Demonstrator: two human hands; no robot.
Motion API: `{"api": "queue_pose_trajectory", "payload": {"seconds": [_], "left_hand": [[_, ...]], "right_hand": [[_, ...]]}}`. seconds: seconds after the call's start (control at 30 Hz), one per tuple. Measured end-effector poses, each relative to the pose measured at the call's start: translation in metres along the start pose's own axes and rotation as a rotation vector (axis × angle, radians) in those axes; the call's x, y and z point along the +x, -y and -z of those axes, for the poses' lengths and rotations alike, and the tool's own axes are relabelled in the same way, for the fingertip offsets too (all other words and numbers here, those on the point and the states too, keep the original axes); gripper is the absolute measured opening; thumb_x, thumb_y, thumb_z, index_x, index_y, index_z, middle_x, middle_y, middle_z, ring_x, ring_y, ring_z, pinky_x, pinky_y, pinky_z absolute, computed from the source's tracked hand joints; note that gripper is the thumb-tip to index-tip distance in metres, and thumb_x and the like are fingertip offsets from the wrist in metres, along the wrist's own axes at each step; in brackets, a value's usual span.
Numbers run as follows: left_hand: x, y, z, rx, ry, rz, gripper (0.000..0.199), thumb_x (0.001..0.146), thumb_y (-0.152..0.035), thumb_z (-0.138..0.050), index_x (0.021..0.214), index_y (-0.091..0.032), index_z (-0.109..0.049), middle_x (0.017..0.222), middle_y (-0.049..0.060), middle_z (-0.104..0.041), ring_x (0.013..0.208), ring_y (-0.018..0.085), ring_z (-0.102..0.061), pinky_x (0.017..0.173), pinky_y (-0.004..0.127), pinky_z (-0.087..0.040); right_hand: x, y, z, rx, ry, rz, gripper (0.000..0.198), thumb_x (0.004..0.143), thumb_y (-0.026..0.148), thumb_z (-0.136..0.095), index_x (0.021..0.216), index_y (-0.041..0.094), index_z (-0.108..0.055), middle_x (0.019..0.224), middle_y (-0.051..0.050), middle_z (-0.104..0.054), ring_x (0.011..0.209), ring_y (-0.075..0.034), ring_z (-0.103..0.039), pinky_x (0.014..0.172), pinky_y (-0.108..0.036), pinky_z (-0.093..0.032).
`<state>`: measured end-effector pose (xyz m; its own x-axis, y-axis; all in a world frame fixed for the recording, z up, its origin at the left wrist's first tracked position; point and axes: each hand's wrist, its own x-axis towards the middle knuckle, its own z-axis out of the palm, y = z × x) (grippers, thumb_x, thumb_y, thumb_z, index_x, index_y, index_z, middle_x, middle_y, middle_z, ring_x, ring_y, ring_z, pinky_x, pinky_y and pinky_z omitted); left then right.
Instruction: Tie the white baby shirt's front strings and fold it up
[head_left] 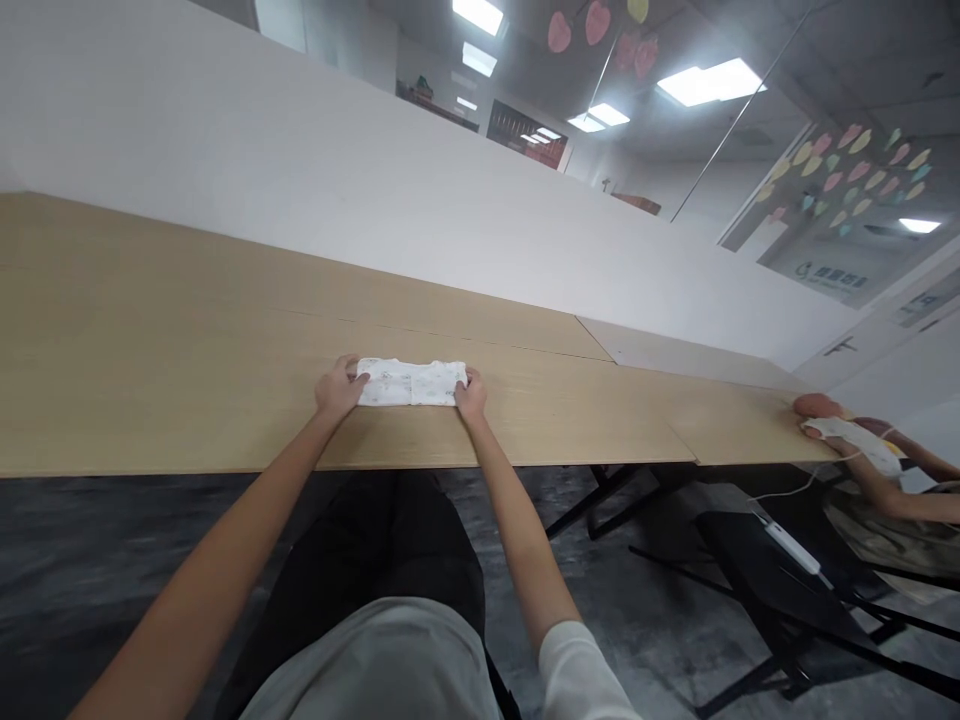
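bench: pale wood-toned bench [187,350] top, made of joined panels, running across the whole view.
wall: plain white wall [300,170] standing behind the bench's back edge, with glass above it and coloured paper shapes [859,170] upper right of the bench.
white cloth: white cloth [397,385], faintly printed, folded into a low oblong; it is over the bench, near the front edge, with a line down its middle and a dip in its upper side. whether it lies flat on the bench or is slightly raised, i cannot tell.
left hand: left hand [340,390] pinching the cloth's left end above the bench, thumb on top, fingers curled behind.
right hand: right hand [472,394] pinching the right end likewise, thumb over the face.
weight and feel: probably very light and soft, thin layers with little stiffness; nothing fragile, no obvious slipperiness.
weak point: the layers would likely slide apart or sag in the middle if held by one end only.
best hold: both short ends, all layers caught together, evenly level with the bench's front edge.
neighbour: a co-worker's arm [889,492] at the bench's right end, beside another white cloth [862,440].
chair: black chair [757,560] in front of the bench, to the right.
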<state>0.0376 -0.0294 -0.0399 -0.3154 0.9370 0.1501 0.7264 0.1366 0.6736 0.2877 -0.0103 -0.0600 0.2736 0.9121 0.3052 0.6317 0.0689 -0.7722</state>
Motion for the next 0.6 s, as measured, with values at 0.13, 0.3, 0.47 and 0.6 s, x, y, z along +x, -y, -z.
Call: {"api": "queue_pose_trajectory", "payload": {"seconds": [0.13, 0.3, 0.47, 0.6], "left_hand": [[0.001, 0.01, 0.0, -0.104, 0.05, -0.033, 0.057, 0.081, -0.032, -0.06, 0.136, -0.017, -0.055, 0.112, 0.01, -0.075, 0.104, 0.025, -0.069, 0.087, 0.032, -0.051], [-0.002, 0.013, 0.002, -0.13, 0.012, -0.029, 0.045, 0.081, -0.031, -0.06, 0.124, -0.018, -0.059, 0.107, 0.008, -0.075, 0.102, 0.025, -0.069, 0.09, 0.034, -0.05], [-0.001, 0.012, 0.001, -0.103, -0.008, -0.031, 0.04, 0.082, -0.034, -0.059, 0.118, -0.018, -0.059, 0.098, 0.008, -0.075, 0.1, 0.028, -0.069, 0.089, 0.037, -0.051], [0.001, 0.017, -0.003, -0.117, -0.002, -0.078, 0.039, 0.078, -0.032, -0.059, 0.116, -0.019, -0.059, 0.097, 0.007, -0.073, 0.096, 0.026, -0.068, 0.088, 0.036, -0.051]], "right_hand": [[-0.005, -0.005, -0.001, 0.063, -0.06, -0.015, 0.043, 0.082, 0.006, -0.054, 0.124, 0.009, -0.059, 0.11, -0.013, -0.072, 0.102, -0.021, -0.068, 0.096, -0.03, -0.049], [-0.005, -0.003, 0.003, 0.019, -0.086, -0.031, 0.033, 0.087, 0.017, -0.055, 0.119, 0.014, -0.062, 0.096, -0.008, -0.072, 0.091, -0.022, -0.067, 0.093, -0.032, -0.049], [-0.007, 0.001, 0.008, -0.097, -0.03, -0.021, 0.029, 0.089, 0.019, -0.051, 0.114, 0.016, -0.066, 0.082, -0.004, -0.069, 0.082, -0.021, -0.064, 0.087, -0.031, -0.049], [-0.007, -0.002, 0.008, -0.139, -0.025, 0.025, 0.027, 0.085, 0.015, -0.052, 0.106, 0.018, -0.069, 0.083, -0.004, -0.069, 0.083, -0.02, -0.062, 0.085, -0.028, -0.048]]}}
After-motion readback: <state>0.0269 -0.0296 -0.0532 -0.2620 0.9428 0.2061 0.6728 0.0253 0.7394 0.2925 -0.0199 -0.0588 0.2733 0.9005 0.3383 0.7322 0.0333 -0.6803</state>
